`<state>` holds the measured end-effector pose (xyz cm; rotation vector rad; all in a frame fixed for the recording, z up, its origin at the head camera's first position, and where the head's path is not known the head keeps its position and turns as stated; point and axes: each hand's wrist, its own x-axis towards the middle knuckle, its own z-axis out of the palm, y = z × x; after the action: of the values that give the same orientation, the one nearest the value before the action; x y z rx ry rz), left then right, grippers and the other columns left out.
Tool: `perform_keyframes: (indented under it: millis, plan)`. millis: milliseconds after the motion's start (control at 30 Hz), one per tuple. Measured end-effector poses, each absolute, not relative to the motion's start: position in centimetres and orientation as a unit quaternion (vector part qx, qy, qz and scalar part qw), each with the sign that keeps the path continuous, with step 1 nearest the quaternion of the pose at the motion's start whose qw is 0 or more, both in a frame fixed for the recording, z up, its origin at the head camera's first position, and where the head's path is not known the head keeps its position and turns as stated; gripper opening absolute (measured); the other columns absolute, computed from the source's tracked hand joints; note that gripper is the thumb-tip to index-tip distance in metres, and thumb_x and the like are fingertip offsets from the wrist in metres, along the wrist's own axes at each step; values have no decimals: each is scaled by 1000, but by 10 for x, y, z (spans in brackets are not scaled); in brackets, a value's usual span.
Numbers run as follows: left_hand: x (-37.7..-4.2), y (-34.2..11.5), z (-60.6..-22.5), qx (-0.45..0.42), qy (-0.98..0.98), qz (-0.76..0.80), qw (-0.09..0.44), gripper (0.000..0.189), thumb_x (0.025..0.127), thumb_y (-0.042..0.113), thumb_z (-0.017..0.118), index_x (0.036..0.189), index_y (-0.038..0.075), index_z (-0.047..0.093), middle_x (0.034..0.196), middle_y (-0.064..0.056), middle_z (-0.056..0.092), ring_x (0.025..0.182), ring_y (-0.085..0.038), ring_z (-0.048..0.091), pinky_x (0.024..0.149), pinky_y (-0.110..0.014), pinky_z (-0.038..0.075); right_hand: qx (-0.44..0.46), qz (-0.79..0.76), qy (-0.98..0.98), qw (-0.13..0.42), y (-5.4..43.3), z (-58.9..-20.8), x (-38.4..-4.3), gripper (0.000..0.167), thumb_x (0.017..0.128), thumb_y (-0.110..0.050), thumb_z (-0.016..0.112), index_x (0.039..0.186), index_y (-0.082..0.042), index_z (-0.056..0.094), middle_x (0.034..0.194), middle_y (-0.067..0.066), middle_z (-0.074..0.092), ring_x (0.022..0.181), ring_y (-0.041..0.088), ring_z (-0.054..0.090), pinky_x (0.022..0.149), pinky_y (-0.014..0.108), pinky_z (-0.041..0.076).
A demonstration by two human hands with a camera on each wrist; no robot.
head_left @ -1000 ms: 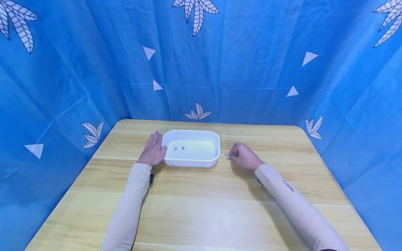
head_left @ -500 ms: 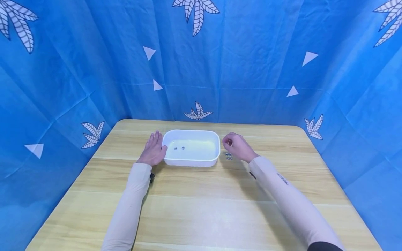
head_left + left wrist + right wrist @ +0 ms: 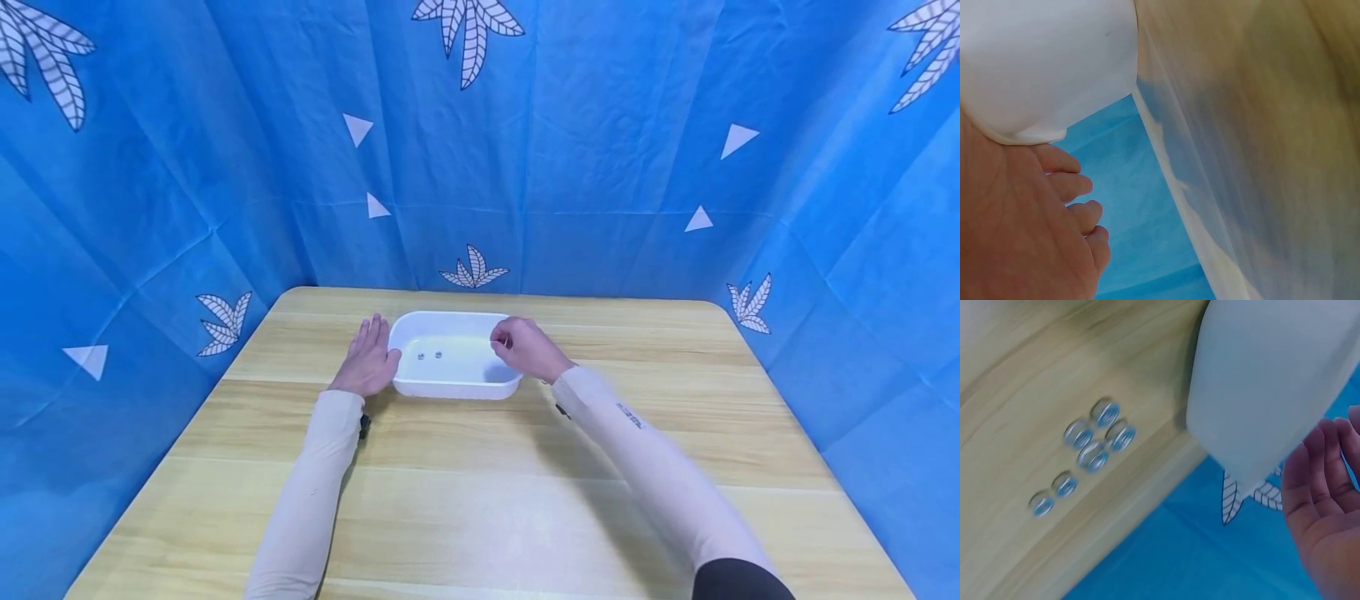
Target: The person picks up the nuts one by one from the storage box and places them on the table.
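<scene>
A white rectangular tub [image 3: 453, 389] sits on the table, with two small round metal pieces [image 3: 438, 355] lying on its floor. My left hand [image 3: 363, 362] lies against the tub's left side, fingers straight and thumb at the rim; the left wrist view shows its palm [image 3: 1029, 212] beside the white wall. Over the tub's right end is my right hand [image 3: 531, 348], thumb and forefinger pinched on a small round metal piece, largely hidden by the fingers. Several more shiny round metal pieces [image 3: 1094, 456] lie grouped on the wood right of the tub, mostly behind my right wrist in the head view.
A wood-grain table [image 3: 465, 500] with rounded far corners carries everything. Blue cloth [image 3: 615, 167] with white leaves and triangles hangs close along the back and both sides. My right forearm [image 3: 652, 467] reaches across the table's right half.
My right hand has risen from the grouped metal pieces and moved left, past the tub's right rim to above its inside. The left hand stays at the tub's left side.
</scene>
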<state>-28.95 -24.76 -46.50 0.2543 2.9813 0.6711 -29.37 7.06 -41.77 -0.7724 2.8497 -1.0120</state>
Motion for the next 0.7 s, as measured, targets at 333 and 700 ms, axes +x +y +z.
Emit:
perform_keyframes:
  millis: [333,700]
  plan:
    - [-291,-248,-467,79,972,218,38,73,108,36,23,163,-5,-2,173,-22,-11,162,-43,-11,132,-59,1,-277,-278,920,11,40,-426,-299,14,96,-5,67,102,2,77,97,13,77,91,21,68,87,32,60]
    - [-290,-247,-466,80,973,213,39,73,108,36,22,163,-4,-3,174,-20,-12,162,-41,-12,132,-59,1,-254,-267,928,55,15,-435,-299,17,97,-10,70,110,-1,76,108,12,77,102,23,71,98,35,59]
